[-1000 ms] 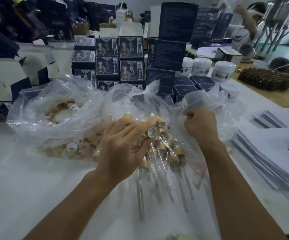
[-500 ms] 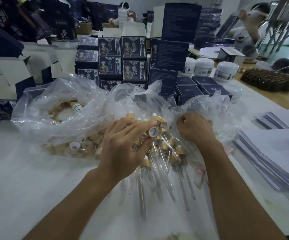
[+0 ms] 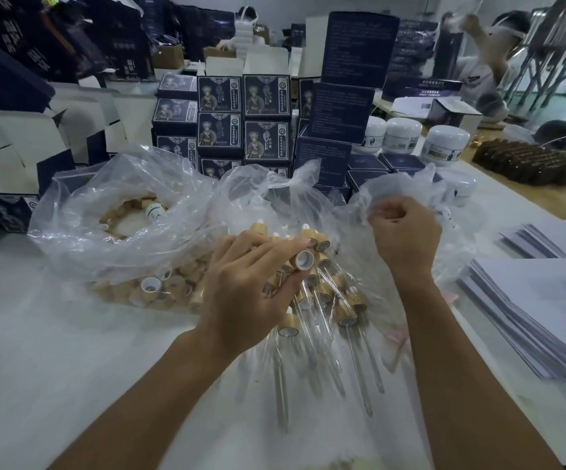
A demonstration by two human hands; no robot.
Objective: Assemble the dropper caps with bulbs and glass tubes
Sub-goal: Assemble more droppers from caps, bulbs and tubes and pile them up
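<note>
My left hand (image 3: 251, 293) pinches a wooden dropper cap (image 3: 305, 260), its white-lined opening facing up, above a pile of assembled droppers (image 3: 335, 310) with glass tubes pointing toward me. A clear bag of loose wooden caps (image 3: 159, 290) lies to its left. My right hand (image 3: 405, 237) is curled into a fist at the mouth of a crumpled clear bag (image 3: 410, 184) on the right; what its fingers hold is hidden.
Dark blue product boxes (image 3: 244, 120) are stacked behind the bags, with white jars (image 3: 446, 144) and a tray of brown bottles (image 3: 529, 164) at the back right. Stacks of white sheets (image 3: 525, 300) lie at the right. Folded cartons (image 3: 20, 147) stand at the left. Another person (image 3: 488, 62) works far back.
My right hand dipped toward the dropper pile, then rose back to the right bag's mouth. My left hand kept its pinch on the cap almost in place.
</note>
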